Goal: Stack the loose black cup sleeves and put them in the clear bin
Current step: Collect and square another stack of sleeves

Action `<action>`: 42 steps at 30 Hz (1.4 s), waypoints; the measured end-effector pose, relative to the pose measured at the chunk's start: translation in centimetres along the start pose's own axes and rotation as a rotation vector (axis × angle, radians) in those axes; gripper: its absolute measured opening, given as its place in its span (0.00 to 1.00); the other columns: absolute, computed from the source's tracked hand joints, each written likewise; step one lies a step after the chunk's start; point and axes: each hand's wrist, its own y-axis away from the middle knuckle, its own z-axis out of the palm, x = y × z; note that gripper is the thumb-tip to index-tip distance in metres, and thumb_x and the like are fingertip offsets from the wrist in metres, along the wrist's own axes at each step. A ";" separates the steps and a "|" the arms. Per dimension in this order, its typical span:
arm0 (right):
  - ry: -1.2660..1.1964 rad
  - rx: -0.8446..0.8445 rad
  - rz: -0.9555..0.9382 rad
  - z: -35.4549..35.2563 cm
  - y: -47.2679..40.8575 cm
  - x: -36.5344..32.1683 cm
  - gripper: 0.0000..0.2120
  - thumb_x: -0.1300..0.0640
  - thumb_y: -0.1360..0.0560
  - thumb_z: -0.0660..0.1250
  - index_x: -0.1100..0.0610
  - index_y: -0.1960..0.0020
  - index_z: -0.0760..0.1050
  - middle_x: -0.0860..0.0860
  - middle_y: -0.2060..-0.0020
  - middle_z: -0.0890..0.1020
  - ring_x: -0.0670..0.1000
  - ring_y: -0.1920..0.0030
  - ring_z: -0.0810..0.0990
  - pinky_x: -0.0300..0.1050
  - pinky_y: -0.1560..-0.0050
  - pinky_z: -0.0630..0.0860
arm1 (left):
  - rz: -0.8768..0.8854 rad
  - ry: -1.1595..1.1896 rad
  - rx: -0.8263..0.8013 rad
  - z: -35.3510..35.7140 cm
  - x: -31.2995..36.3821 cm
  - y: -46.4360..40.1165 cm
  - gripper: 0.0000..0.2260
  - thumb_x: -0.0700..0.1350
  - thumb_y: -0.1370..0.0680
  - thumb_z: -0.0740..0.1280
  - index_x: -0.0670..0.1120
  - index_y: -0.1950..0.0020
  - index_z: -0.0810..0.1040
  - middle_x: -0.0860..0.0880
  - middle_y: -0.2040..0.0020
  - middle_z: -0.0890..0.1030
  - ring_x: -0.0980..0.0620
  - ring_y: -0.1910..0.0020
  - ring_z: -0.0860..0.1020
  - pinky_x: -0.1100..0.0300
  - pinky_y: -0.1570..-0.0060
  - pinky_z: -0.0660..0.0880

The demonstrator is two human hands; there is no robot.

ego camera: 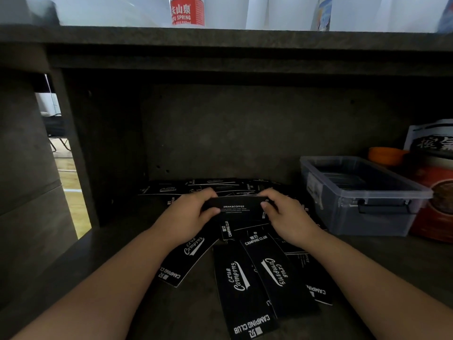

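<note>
At frame centre the left hand (188,214) and right hand (286,214) each pinch an end of one black cup sleeve (236,208) above at least five loose sleeves (241,290), with one clear bin (362,192) at right.

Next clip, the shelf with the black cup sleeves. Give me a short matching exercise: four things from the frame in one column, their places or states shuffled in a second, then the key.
Things
1. sleeve stack
2. clear bin
3. loose sleeves
4. red-labelled bottle

Places or states
A. on the upper ledge
B. scattered flat on the shelf
C. right of the hands, lid off
D. held between left hand and right hand

Pairs: 1-D, 2-C, 3-B, 4-A
</note>
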 end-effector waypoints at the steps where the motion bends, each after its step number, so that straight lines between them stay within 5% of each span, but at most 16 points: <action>1: 0.019 0.019 -0.001 0.0 0.0 0.0 0.08 0.59 0.19 0.59 0.50 0.45 0.75 0.46 0.61 0.81 0.40 0.61 0.78 0.27 0.63 0.70 | -0.019 0.011 0.021 0.1 -0.1 0.0 0.04 0.51 0.21 0.67 0.56 0.48 0.73 0.59 0.56 0.77 0.64 0.60 0.76 0.67 0.60 0.69; 4: 0.032 0.147 0.013 -0.2 -0.2 0.2 0.08 0.60 0.20 0.60 0.52 0.46 0.76 0.49 0.59 0.82 0.43 0.60 0.79 0.26 0.64 0.70 | -0.064 0.052 0.180 -0.2 -0.4 0.1 0.14 0.55 0.24 0.69 0.55 0.40 0.72 0.57 0.49 0.74 0.60 0.58 0.76 0.62 0.55 0.73; 7: 0.005 0.276 0.069 -0.9 -0.4 0.6 0.08 0.61 0.20 0.60 0.54 0.45 0.77 0.48 0.61 0.81 0.39 0.61 0.77 0.24 0.64 0.68 | 0.078 0.085 0.279 -1.0 0.6 0.7 0.10 0.56 0.27 0.70 0.55 0.48 0.76 0.59 0.54 0.74 0.59 0.57 0.76 0.66 0.58 0.72; 9: -0.001 0.325 0.100 -1.4 -0.4 0.8 0.09 0.61 0.20 0.60 0.55 0.44 0.77 0.49 0.60 0.81 0.39 0.62 0.76 0.23 0.65 0.68 | 0.188 0.126 0.182 -1.0 1.8 1.1 0.09 0.58 0.29 0.71 0.57 0.52 0.78 0.59 0.56 0.76 0.59 0.55 0.76 0.67 0.57 0.71; 12: 0.003 0.344 0.138 -1.6 -0.5 1.0 0.09 0.61 0.20 0.60 0.55 0.43 0.77 0.50 0.58 0.81 0.46 0.59 0.78 0.28 0.65 0.68 | 0.242 0.170 -0.096 0.0 3.7 1.3 0.21 0.61 0.30 0.72 0.61 0.38 0.75 0.62 0.42 0.73 0.65 0.41 0.70 0.72 0.45 0.67; 16: 0.022 0.338 0.153 -1.5 -0.4 0.9 0.09 0.60 0.20 0.61 0.54 0.43 0.77 0.52 0.55 0.83 0.46 0.57 0.78 0.34 0.57 0.68 | 0.325 -0.043 -0.405 1.5 5.1 1.3 0.31 0.65 0.25 0.65 0.70 0.26 0.56 0.63 0.26 0.57 0.59 0.29 0.54 0.59 0.32 0.56; 19: 0.007 0.340 0.152 -1.7 -0.4 0.8 0.09 0.60 0.20 0.61 0.54 0.43 0.78 0.50 0.56 0.82 0.45 0.57 0.78 0.35 0.57 0.69 | 0.324 -0.195 -0.462 1.6 4.8 1.2 0.28 0.66 0.24 0.63 0.71 0.26 0.56 0.63 0.23 0.53 0.61 0.29 0.49 0.55 0.31 0.49; 25: -0.052 0.291 0.183 -1.7 -0.7 1.2 0.07 0.59 0.20 0.62 0.54 0.45 0.77 0.47 0.61 0.80 0.48 0.58 0.79 0.34 0.61 0.71 | 0.197 -0.057 -0.210 0.9 3.3 0.7 0.21 0.65 0.32 0.71 0.60 0.44 0.70 0.63 0.43 0.71 0.61 0.40 0.63 0.59 0.38 0.64; 29: -0.092 0.210 0.153 -1.5 -0.7 1.2 0.08 0.59 0.19 0.60 0.50 0.51 0.76 0.46 0.61 0.80 0.45 0.59 0.78 0.39 0.58 0.73 | -0.051 0.157 0.138 0.4 1.6 0.3 0.08 0.47 0.24 0.71 0.56 0.50 0.73 0.57 0.56 0.78 0.60 0.57 0.77 0.60 0.56 0.75; 32: -0.189 0.177 0.143 -1.3 -0.5 0.9 0.13 0.58 0.18 0.56 0.48 0.56 0.76 0.45 0.66 0.78 0.44 0.65 0.77 0.41 0.60 0.76 | -0.164 0.223 0.321 0.3 0.3 0.0 0.08 0.42 0.24 0.71 0.54 0.51 0.76 0.54 0.61 0.77 0.57 0.61 0.78 0.59 0.56 0.76; 35: -0.218 0.139 0.118 -1.3 -0.3 0.6 0.10 0.55 0.19 0.58 0.49 0.55 0.76 0.45 0.67 0.78 0.42 0.67 0.77 0.42 0.60 0.77 | -0.188 0.273 0.401 0.3 0.1 -0.1 0.09 0.41 0.26 0.73 0.52 0.51 0.77 0.54 0.60 0.77 0.58 0.62 0.78 0.63 0.57 0.75; 39: -0.114 0.107 0.072 -0.9 -0.5 0.9 0.03 0.56 0.22 0.65 0.48 0.53 0.76 0.46 0.60 0.82 0.43 0.61 0.80 0.41 0.56 0.76 | -0.155 0.299 0.315 0.7 0.7 -0.2 0.15 0.43 0.28 0.75 0.55 0.46 0.75 0.52 0.50 0.77 0.58 0.61 0.80 0.68 0.58 0.76; 42: -0.072 0.214 0.090 -1.1 -0.8 1.3 0.03 0.58 0.23 0.66 0.50 0.52 0.77 0.46 0.62 0.81 0.47 0.60 0.80 0.43 0.54 0.76 | -0.039 0.233 0.309 -0.7 1.2 0.0 0.25 0.53 0.33 0.78 0.59 0.42 0.70 0.55 0.40 0.69 0.56 0.45 0.74 0.62 0.44 0.74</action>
